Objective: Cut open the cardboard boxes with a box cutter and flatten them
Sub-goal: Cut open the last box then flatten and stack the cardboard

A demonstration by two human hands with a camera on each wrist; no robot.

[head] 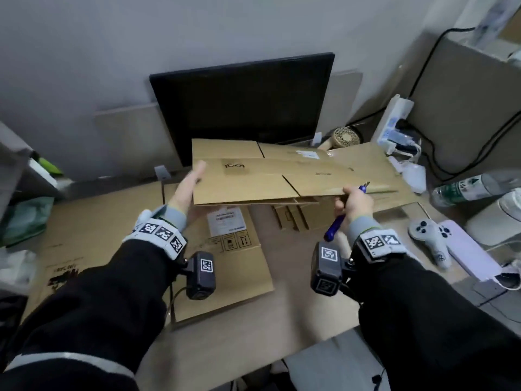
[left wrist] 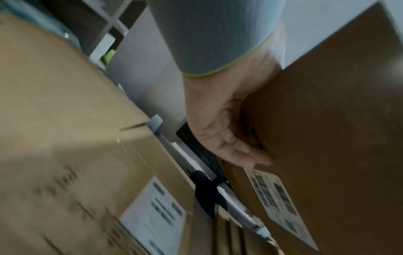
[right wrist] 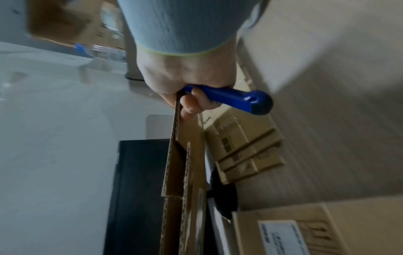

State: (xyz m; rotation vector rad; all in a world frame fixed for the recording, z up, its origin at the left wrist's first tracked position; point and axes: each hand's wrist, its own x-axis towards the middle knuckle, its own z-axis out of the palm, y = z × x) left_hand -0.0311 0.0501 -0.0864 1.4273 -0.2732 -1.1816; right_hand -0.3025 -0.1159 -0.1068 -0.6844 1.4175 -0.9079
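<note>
A flattened brown cardboard box (head: 253,176) hangs level above the desk, in front of the monitor. My left hand (head: 187,187) holds its left edge, with one digit on top and the fingers (left wrist: 240,151) lying along the labelled underside (left wrist: 327,120). My right hand (head: 355,201) grips a blue box cutter (head: 334,227) in a fist at the box's near right edge. The cutter's tip (head: 365,186) points forward over the cardboard. In the right wrist view the cardboard's cut edge (right wrist: 185,163) runs up into that fist (right wrist: 187,82), beside the cutter's handle (right wrist: 235,98).
Flattened boxes (head: 225,263) lie on the desk under my arms, with small folded cardboard pieces (head: 293,215) beside them. A dark monitor (head: 242,108) stands behind. At the right are a game controller (head: 431,241), a phone (head: 468,252), a water bottle (head: 473,187) and a power strip (head: 394,122).
</note>
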